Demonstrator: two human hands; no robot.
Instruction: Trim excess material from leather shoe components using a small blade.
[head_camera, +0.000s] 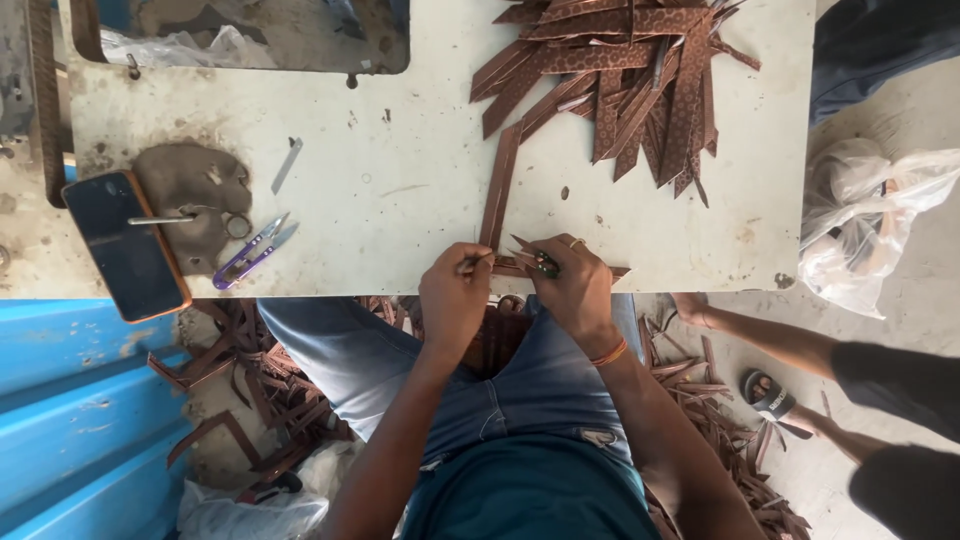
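Note:
At the near edge of the worn white table (400, 190), my left hand (455, 295) pinches the near end of a long brown leather strip (499, 185) that runs away from me. A thin pale piece sticks out of its fingers. My right hand (575, 290), with a ring and an orange wristband, grips short brown strip pieces (520, 262) and a small dark object I cannot identify. The two hands almost touch each other. A big pile of brown patterned strips (625, 80) lies on the far side of the table.
Purple thread snips (252, 254), a dark phone (125, 245) and a small metal bar (287, 165) lie on the table's left. Leather scraps (250, 390) litter the floor. Another person's foot and sandal (770, 395) and a plastic bag (865, 220) are at right. Blue sheeting (70, 410) is at left.

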